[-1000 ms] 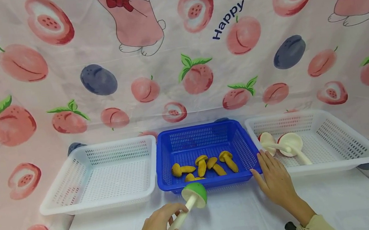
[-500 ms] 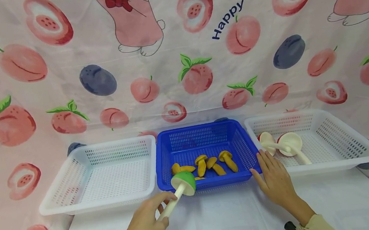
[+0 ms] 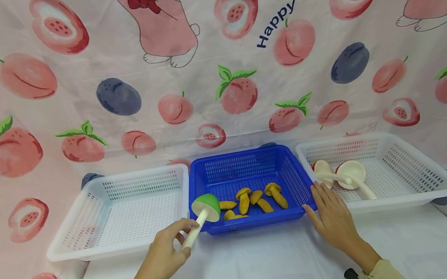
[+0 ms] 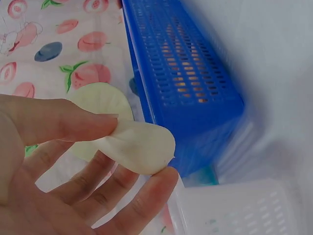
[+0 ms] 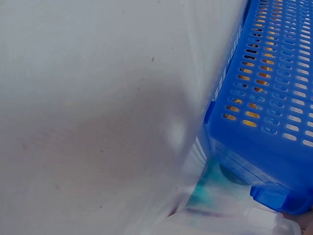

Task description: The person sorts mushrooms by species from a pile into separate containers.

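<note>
My left hand [image 3: 165, 251] pinches a toy mushroom with a green cap [image 3: 209, 206] by its cream stem. The cap overlaps the front left corner of the blue basket [image 3: 256, 221] in the head view. Up close in the left wrist view, the thumb presses the stem [image 4: 144, 147] from one side and fingertips meet it from the other. Several yellow-brown toy mushrooms [image 3: 244, 203] lie in the blue basket. My right hand [image 3: 332, 219] rests its extended fingers at that basket's front right corner, beside the right white basket [image 3: 398, 203].
Two toy mushrooms with red caps [image 3: 354, 175] and cream stems lie in the right white basket. A left white basket [image 3: 132, 247] stands against the blue one. White cloth [image 3: 269, 262] covers the table, and a fruit-print curtain [image 3: 209, 82] hangs behind.
My left hand has carried the green-capped mushroom leftward and a little up, from in front of the blue basket to its left corner. The right hand has stayed in place.
</note>
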Motion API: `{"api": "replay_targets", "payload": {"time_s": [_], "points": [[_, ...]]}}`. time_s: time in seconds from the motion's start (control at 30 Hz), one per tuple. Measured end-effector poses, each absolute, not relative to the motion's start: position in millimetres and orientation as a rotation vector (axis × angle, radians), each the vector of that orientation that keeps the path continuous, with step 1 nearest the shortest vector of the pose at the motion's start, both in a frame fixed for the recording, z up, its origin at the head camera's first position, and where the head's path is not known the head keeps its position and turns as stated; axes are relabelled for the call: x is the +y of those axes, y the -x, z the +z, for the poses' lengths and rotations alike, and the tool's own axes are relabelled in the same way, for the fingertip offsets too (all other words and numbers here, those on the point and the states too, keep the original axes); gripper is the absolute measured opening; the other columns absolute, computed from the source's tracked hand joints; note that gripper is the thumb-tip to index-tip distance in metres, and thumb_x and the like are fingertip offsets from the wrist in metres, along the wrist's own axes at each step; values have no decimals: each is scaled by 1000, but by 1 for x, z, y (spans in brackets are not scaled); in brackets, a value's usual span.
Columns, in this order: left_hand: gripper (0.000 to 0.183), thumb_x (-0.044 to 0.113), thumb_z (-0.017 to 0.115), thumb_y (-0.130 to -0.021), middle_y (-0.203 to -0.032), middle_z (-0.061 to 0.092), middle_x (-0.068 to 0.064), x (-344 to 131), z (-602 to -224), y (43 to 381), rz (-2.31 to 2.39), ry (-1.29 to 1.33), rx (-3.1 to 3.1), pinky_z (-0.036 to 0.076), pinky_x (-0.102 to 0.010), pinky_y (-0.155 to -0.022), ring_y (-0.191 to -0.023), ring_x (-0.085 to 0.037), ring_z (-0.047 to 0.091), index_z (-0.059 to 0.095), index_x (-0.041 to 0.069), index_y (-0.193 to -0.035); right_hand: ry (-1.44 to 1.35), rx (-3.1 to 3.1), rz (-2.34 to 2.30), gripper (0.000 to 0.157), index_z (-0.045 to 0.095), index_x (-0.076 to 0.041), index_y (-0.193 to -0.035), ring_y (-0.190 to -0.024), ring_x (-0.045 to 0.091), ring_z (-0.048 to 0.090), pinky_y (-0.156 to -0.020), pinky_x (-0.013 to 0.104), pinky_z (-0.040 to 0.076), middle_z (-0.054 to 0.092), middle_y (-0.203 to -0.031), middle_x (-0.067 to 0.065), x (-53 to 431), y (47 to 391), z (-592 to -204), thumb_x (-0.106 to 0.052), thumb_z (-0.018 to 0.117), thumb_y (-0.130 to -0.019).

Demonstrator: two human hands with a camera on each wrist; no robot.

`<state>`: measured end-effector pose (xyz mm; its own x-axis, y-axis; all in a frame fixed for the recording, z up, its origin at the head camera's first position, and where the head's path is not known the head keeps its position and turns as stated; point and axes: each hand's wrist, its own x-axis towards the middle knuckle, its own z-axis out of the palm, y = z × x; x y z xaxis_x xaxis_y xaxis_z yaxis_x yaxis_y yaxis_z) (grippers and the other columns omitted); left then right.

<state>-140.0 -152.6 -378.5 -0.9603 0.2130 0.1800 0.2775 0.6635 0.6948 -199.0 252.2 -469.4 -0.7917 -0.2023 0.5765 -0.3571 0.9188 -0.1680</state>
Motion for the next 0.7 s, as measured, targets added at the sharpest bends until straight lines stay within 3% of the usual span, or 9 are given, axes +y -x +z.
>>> {"api": "replay_targets", "payload": {"time_s": [0.7], "points": [[46,-8,67,-72,-98,66,-9,-184,-377,177,-1173,271,-2763,45,-29,-53,-77,-18,57,63,17,-110,-407,-2491,371,61,44,9,-136,-131,42,35,-107,55,27,42,-141,25,254,199,-472,-37,51,-96]]}}
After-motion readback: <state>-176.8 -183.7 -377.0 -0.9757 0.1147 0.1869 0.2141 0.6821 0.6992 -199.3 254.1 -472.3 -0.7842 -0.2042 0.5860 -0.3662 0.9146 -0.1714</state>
